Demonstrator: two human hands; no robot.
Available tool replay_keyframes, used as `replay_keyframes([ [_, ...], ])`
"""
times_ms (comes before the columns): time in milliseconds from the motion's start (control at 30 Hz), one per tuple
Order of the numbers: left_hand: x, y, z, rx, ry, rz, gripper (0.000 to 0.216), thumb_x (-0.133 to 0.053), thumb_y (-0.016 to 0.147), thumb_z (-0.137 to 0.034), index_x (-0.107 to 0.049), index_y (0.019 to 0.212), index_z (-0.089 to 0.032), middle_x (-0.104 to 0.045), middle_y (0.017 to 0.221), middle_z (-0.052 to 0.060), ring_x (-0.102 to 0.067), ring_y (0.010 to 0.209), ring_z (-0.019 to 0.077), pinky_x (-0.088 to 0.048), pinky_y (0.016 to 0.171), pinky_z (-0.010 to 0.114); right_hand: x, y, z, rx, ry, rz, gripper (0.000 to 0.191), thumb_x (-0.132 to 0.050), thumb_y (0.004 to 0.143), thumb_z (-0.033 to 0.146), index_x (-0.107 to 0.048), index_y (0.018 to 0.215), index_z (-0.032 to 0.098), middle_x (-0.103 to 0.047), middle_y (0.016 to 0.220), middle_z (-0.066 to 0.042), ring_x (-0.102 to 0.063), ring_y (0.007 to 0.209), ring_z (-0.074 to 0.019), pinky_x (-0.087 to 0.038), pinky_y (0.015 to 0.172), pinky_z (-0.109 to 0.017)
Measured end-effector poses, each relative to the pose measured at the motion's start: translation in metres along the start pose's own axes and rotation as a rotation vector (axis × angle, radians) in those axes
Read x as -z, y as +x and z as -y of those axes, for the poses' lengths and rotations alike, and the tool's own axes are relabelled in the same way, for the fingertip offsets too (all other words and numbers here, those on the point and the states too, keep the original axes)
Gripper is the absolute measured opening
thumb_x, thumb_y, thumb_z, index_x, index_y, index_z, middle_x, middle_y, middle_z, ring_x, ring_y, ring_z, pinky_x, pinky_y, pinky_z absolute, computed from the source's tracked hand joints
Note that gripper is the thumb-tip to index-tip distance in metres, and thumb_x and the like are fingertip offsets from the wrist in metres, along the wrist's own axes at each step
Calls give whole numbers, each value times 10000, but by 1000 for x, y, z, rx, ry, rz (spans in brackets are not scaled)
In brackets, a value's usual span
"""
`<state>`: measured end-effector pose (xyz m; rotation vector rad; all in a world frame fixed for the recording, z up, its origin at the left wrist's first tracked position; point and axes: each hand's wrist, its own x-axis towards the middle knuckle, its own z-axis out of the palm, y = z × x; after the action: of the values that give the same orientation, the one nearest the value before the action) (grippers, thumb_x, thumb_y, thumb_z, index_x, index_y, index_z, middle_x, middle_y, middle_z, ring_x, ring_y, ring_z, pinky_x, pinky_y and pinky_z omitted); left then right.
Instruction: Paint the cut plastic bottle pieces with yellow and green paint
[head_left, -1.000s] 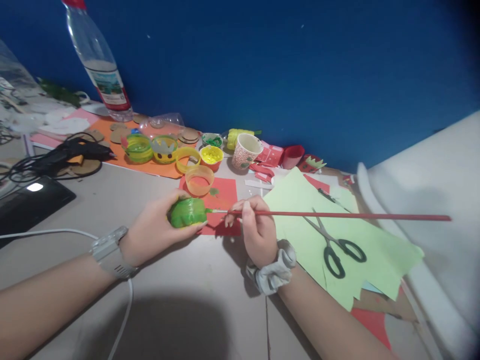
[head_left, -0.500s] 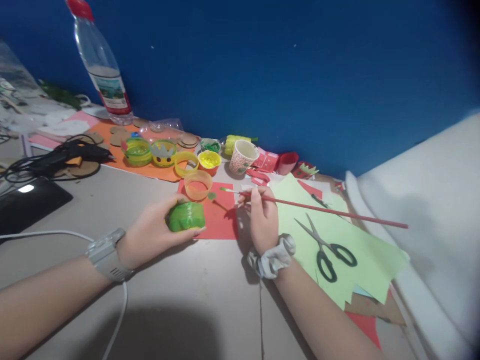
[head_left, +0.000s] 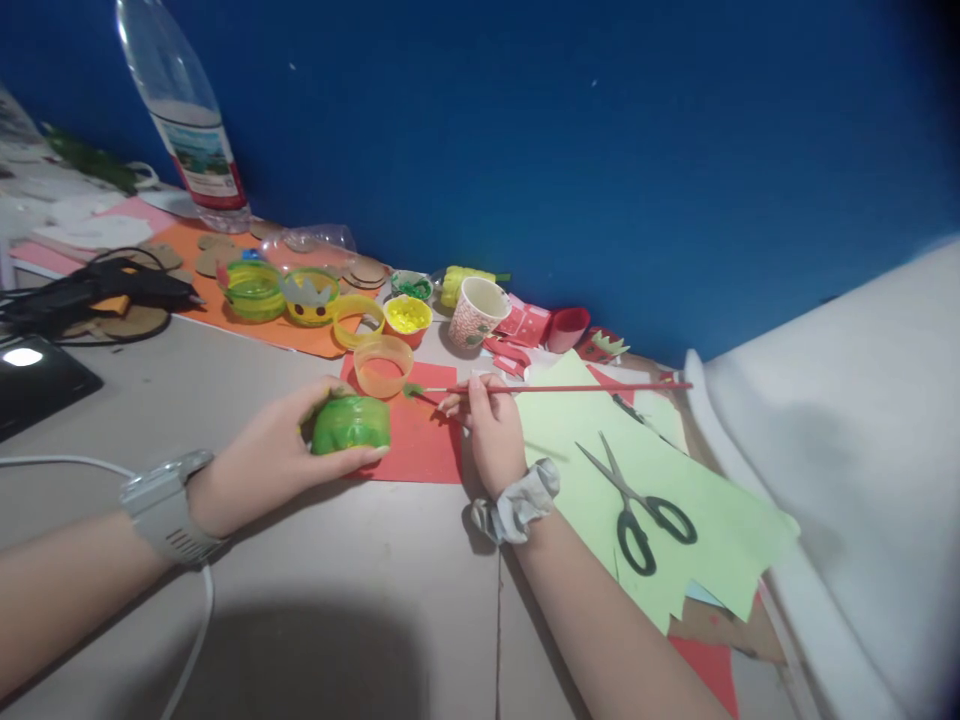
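My left hand (head_left: 289, 440) is closed around a green-painted cut plastic bottle piece (head_left: 352, 425), above the left part of a red paper sheet (head_left: 427, 435). Pinched in my right hand (head_left: 491, 425) is a long red paintbrush (head_left: 570, 388). Its handle points right, and its tip meets a green paint blob (head_left: 412, 390) on the red paper. Just behind the green piece stands a pale orange plastic ring (head_left: 383, 367). A yellow ring (head_left: 358, 322) and a cup of yellow paint (head_left: 407, 318) are beyond it.
Black-handled scissors (head_left: 637, 505) lie on light green paper (head_left: 720, 530) at right. A patterned paper cup (head_left: 478, 313) stands near the blue wall. On the left are a glue gun (head_left: 142, 285), a tall plastic bottle (head_left: 187, 130) and a black device (head_left: 41, 385) with a white cable (head_left: 199, 625).
The paintbrush has come down, its tip going from above the paper to the green paint blob, and its handle is more level. My view has shifted slightly to the right.
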<state>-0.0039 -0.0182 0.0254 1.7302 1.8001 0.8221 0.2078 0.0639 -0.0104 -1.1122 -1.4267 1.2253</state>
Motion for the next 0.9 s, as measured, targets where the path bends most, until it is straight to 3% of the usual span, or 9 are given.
replay_keyframes([
  [900, -1, 0, -2, 15, 13, -18, 494, -705, 665, -635, -571, 944, -249, -686, 866, 28, -644, 760, 257, -510, 659, 342, -3, 4, -6, -21, 110, -118, 251, -487, 921, 403, -497, 752, 219, -555, 559, 49, -584, 556, -129, -529, 622, -278],
])
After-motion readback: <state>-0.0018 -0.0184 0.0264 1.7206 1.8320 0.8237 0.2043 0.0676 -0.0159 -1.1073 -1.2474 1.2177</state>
